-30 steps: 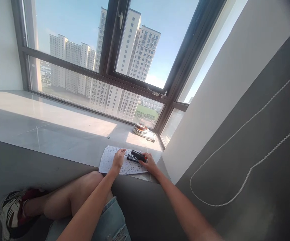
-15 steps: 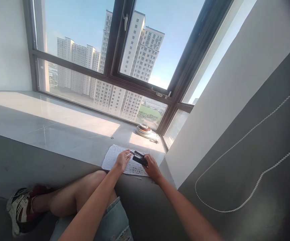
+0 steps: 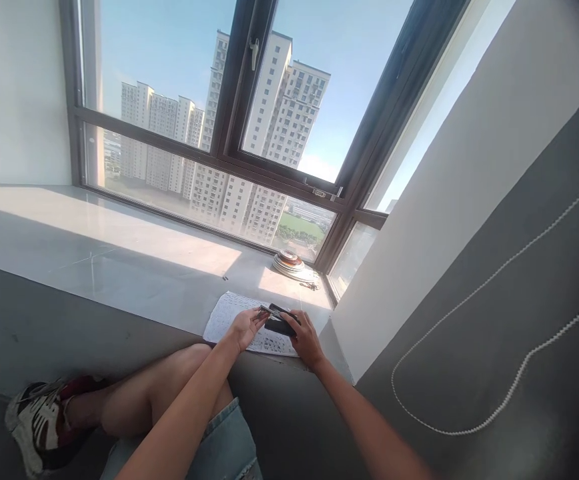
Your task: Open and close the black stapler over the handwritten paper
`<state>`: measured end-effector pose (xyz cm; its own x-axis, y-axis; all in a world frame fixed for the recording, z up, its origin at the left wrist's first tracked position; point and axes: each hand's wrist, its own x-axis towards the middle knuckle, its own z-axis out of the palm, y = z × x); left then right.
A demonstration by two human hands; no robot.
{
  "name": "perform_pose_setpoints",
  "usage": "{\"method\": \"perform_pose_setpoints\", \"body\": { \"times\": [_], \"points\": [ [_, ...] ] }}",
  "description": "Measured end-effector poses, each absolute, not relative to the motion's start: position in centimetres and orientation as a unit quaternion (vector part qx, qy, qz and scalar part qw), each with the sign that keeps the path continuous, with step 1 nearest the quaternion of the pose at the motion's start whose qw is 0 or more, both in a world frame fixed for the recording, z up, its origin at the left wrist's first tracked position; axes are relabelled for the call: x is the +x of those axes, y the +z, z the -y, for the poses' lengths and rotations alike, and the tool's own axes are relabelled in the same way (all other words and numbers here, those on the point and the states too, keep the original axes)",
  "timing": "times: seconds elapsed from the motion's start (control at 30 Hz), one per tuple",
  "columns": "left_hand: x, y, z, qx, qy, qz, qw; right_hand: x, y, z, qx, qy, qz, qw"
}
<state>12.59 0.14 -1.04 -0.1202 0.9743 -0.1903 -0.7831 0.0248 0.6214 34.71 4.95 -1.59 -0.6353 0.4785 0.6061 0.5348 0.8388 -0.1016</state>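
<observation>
A sheet of printed paper [image 3: 229,315] lies on the grey windowsill [image 3: 119,267] near its front edge. My right hand [image 3: 303,339] is wrapped round a black stapler [image 3: 278,321], lifted just above the paper. My left hand [image 3: 245,327] is palm up beside it, its fingertips pinching the stapler's thin metal front end [image 3: 264,311].
A stack of round plates [image 3: 289,263] sits in the sill's far right corner by the window frame [image 3: 229,160]. A white wall [image 3: 449,167] rises on the right, with a bead cord [image 3: 494,293] hanging on the grey panel below. My bent knee [image 3: 169,380] and a shoe [image 3: 34,420] are lower left.
The stapler has been lifted off the paper by my right hand. My left hand left the sheet, turned palm up and took hold of the stapler's front end.
</observation>
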Motion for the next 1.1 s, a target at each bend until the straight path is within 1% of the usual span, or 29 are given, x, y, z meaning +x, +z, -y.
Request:
{"method": "perform_pose_setpoints", "body": {
  "times": [0.1,0.2,0.3,0.4,0.5,0.73,0.8,0.87,0.93,1.03,1.1],
  "points": [
    [12.4,-1.2,0.0,0.167,0.691,-0.319,0.627,34.5,-1.5,-5.1,-0.283,0.028,0.887,0.364],
    [12.1,-1.0,0.3,0.201,0.722,-0.314,0.583,34.4,-1.3,-5.1,-0.319,0.041,0.866,0.382],
    [11.9,-0.5,0.8,0.255,0.758,-0.305,0.517,34.2,-1.1,-4.8,-0.338,0.006,0.875,0.346],
    [11.6,-0.1,1.4,0.289,0.764,-0.341,0.466,34.0,-0.8,-4.3,-0.320,0.005,0.896,0.308],
    [11.5,-0.1,1.6,0.315,0.754,-0.373,0.438,33.9,-0.8,-4.2,-0.312,0.016,0.900,0.305],
    [11.8,-0.8,1.0,0.381,0.739,-0.396,0.390,33.8,-1.1,-4.6,-0.313,0.023,0.901,0.299],
    [12.0,-0.6,1.2,0.408,0.728,-0.413,0.364,33.8,-0.9,-4.5,-0.313,0.031,0.897,0.310],
    [12.3,-0.4,1.6,0.452,0.711,-0.440,0.311,33.8,-0.5,-4.3,-0.315,0.032,0.887,0.337],
    [12.8,-0.3,2.2,0.519,0.674,-0.476,0.225,33.9,-0.2,-3.9,-0.310,0.022,0.881,0.357],
    [13.6,-0.4,3.0,0.635,0.576,-0.504,0.102,34.2,0.1,-3.3,-0.274,-0.009,0.898,0.343],
    [14.1,-0.6,3.3,0.688,0.525,-0.497,0.065,34.4,0.2,-3.1,-0.244,-0.028,0.914,0.322]
  ]
}}
